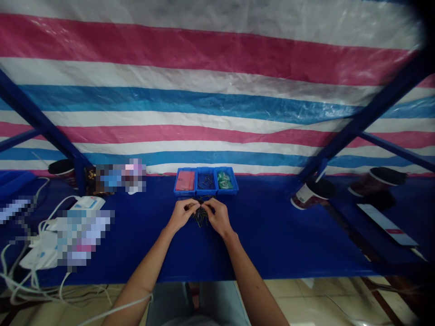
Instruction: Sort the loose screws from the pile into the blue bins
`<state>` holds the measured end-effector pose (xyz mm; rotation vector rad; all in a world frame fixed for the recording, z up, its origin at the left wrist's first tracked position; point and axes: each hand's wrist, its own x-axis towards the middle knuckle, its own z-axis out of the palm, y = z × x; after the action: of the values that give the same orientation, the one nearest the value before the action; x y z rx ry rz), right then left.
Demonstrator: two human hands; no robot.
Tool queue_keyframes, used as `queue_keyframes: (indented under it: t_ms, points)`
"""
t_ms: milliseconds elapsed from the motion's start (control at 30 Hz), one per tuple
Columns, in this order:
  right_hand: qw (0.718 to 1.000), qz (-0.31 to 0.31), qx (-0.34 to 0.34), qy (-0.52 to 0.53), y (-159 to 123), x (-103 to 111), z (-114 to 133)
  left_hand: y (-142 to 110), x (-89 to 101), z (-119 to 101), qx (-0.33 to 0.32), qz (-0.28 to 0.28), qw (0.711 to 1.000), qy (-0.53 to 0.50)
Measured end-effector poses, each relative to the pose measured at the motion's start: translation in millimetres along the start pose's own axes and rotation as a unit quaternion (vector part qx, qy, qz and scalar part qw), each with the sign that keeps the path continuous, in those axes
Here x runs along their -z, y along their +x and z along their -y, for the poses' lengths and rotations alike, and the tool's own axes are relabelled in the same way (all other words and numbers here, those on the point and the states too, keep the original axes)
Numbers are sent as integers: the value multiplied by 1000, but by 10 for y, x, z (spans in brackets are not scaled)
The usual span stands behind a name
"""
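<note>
My left hand (183, 213) and my right hand (218, 215) meet over a small pile of dark, thin screw-like pieces (201, 220) on the blue table. Thumb and fingers of each hand are pinched together, the fingertips of both almost touching. Whatever lies between them is too small to make out. Just behind the hands stand three blue bins side by side. The left bin (175, 186) contains flat pink-red material, the middle bin (205, 170) some dark thin pieces like those in the pile, and the right bin (235, 186) green-and-white items.
A white power strip (42, 251) with tangled cables lies at the left. Lidded cups (307, 192) and a phone (387, 224) are on the right. Blue frame bars (360, 115) slope down on both sides before a striped sheet (217, 104). A white cable crosses my left forearm.
</note>
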<state>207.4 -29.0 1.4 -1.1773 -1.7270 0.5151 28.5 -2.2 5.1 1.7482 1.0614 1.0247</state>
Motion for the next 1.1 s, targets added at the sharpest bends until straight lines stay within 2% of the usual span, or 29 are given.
queue_keyframes:
  t_ms: [433, 900, 1100]
  points:
    - [996, 26, 17, -81, 18, 3, 9, 10, -12, 85, -2, -3, 1000, -6]
    - [999, 5, 22, -45, 23, 0, -6, 14, 1, 20, -17, 25, 999, 36]
    - [998, 7, 5, -62, 24, 16, 10, 7, -10, 46, -22, 10, 999, 35]
